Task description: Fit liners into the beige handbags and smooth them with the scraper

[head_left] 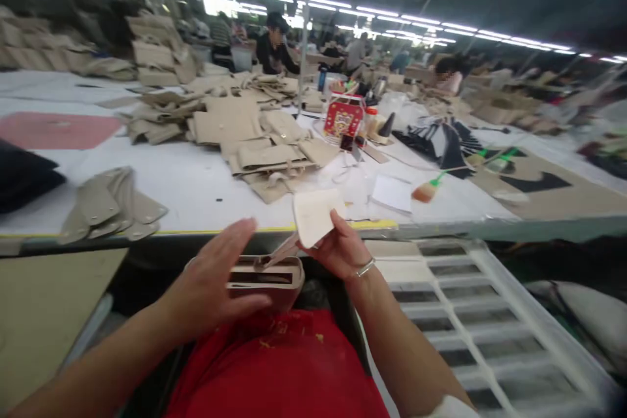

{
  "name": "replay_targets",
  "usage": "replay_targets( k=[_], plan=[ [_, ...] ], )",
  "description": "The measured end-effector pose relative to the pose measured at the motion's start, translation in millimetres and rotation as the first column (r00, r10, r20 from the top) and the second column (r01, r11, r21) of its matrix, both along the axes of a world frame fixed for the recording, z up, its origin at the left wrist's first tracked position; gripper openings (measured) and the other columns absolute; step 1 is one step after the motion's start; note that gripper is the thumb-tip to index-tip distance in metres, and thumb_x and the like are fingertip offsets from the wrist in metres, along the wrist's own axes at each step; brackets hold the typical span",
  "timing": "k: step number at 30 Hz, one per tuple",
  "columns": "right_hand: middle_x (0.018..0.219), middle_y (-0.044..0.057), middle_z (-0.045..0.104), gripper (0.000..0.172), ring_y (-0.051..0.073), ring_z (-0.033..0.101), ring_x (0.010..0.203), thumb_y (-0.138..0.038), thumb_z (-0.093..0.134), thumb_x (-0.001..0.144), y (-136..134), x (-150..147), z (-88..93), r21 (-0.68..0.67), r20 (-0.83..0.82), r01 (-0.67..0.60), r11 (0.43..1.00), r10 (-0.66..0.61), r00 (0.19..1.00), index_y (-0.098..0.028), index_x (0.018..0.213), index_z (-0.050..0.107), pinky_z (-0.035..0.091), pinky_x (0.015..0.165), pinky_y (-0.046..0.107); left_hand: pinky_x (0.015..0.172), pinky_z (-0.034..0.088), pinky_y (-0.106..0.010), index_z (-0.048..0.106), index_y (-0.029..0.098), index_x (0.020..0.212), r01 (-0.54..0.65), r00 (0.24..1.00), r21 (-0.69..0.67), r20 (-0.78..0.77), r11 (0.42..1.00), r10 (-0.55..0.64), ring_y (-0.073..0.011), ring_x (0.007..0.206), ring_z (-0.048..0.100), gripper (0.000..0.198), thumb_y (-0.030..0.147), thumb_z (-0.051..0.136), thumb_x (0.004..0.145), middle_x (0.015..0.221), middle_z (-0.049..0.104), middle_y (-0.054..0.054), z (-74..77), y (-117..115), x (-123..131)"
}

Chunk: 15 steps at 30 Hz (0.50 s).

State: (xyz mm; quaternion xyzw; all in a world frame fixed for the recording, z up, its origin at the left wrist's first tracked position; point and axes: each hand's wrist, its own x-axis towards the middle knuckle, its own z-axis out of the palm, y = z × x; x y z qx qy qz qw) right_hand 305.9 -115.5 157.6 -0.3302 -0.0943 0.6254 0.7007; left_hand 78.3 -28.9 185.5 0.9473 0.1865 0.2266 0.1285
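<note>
A small beige bag (289, 290) rests upright above my lap, with its slot-like opening facing up. My right hand (345, 249) pinches a cream flap (316, 214) with rounded corners, held up beyond the bag. A narrow strap-like piece (281, 251) runs between the flap and the bag's top. At the bag's left side is my left hand (213, 281), fingers stretched out and thumb apart, slightly blurred. It overlaps the bag in view; whether it touches it I cannot tell.
Beige bag pieces (230, 121) are heaped on the white table, and snapped flaps (110, 202) lie front left. A red box (344, 114), a glue brush (425, 191) and black pieces (448, 144) sit to the right. A white slatted rack (470, 320) stands beside my right arm.
</note>
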Motion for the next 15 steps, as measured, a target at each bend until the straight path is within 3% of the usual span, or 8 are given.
replay_targets(
  k=[3,5,6,8,10,11,13,15],
  plan=[
    [0.093,0.005,0.069,0.043,0.018,0.064,0.085,-0.052,0.034,0.089,25,-43,25.3,-0.004,0.14,-0.201,0.98,0.2,0.97,-0.019,0.1,0.059,0.048,0.084,0.043,0.103,0.037,-0.038,0.05,0.015,0.126,0.07,0.998,-0.138,0.001,0.988,-0.07,-0.0243,0.118,0.049,0.044,0.029,0.047,0.084,0.124,0.055,-0.01,5.7,24,11],
    [0.092,0.01,0.067,0.056,0.021,0.063,0.087,-0.063,0.032,0.084,26,-49,33.8,-0.038,0.468,-0.208,0.977,0.201,0.86,-0.015,0.09,0.06,0.047,0.085,0.043,0.102,0.038,-0.04,0.057,0.013,0.117,-0.01,0.999,-0.253,0.038,0.968,0.02,-0.0255,0.114,0.052,0.039,0.027,0.045,0.082,0.116,0.061,-0.01,11.1,48,12],
    [0.09,0.011,0.066,0.058,0.023,0.062,0.087,-0.067,0.036,0.08,24,-46,35.8,-0.05,0.684,-0.134,0.99,0.132,0.718,-0.014,0.086,0.06,0.047,0.085,0.044,0.102,0.037,-0.04,0.058,0.012,0.116,-0.027,0.997,-0.308,0.061,0.951,0.049,-0.0263,0.114,0.052,0.04,0.028,0.047,0.081,0.115,0.062,-0.01,14.2,59,8],
    [0.091,0.012,0.064,0.055,0.025,0.06,0.089,-0.065,0.051,0.073,20,-39,35.4,0.051,0.976,0.066,0.997,-0.064,0.206,-0.014,0.089,0.06,0.044,0.087,0.045,0.104,0.034,-0.04,0.058,0.012,0.117,0.01,0.995,-0.388,0.092,0.921,0.028,-0.0271,0.117,0.049,0.045,0.031,0.053,0.077,0.118,0.061,-0.009,19.8,77,-6],
    [0.107,0.015,0.059,0.064,0.029,0.053,0.103,-0.06,0.063,0.065,22,-35,30.3,0.22,0.935,0.073,0.973,-0.189,-0.301,-0.013,0.108,0.056,0.038,0.094,0.047,0.106,0.032,-0.039,0.058,0.012,0.117,0.087,0.994,-0.411,0.1,0.908,-0.05,-0.027,0.118,0.048,0.047,0.032,0.056,0.075,0.12,0.059,-0.008,22.8,89,-22],
    [0.118,0.018,0.053,0.075,0.031,0.047,0.112,-0.06,0.066,0.062,26,-36,26.6,0.248,0.863,0.0,0.969,-0.221,-0.454,-0.012,0.118,0.05,0.035,0.098,0.048,0.106,0.031,-0.039,0.059,0.012,0.116,0.11,0.993,-0.41,0.094,0.906,-0.078,-0.027,0.117,0.048,0.046,0.033,0.056,0.074,0.12,0.06,-0.008,23.2,93,-29],
    [0.133,0.019,0.041,0.091,0.032,0.037,0.122,-0.057,0.068,0.061,38,-40,18.2,0.199,0.767,-0.147,0.969,-0.247,-0.593,-0.011,0.133,0.036,0.031,0.102,0.047,0.105,0.032,-0.04,0.06,0.012,0.113,0.114,0.993,-0.411,0.059,0.904,-0.098,-0.0272,0.114,0.051,0.045,0.034,0.057,0.073,0.117,0.061,-0.007,21.9,98,-37],
    [0.134,0.019,0.039,0.094,0.03,0.037,0.121,-0.051,0.066,0.065,51,-45,10.7,0.116,0.746,-0.194,0.974,-0.214,-0.63,-0.01,0.139,0.025,0.032,0.101,0.045,0.103,0.036,-0.041,0.061,0.012,0.112,0.096,0.995,-0.427,0.015,0.899,-0.099,-0.027,0.11,0.053,0.045,0.034,0.057,0.073,0.115,0.062,-0.007,18.8,100,-42]
  ],
)
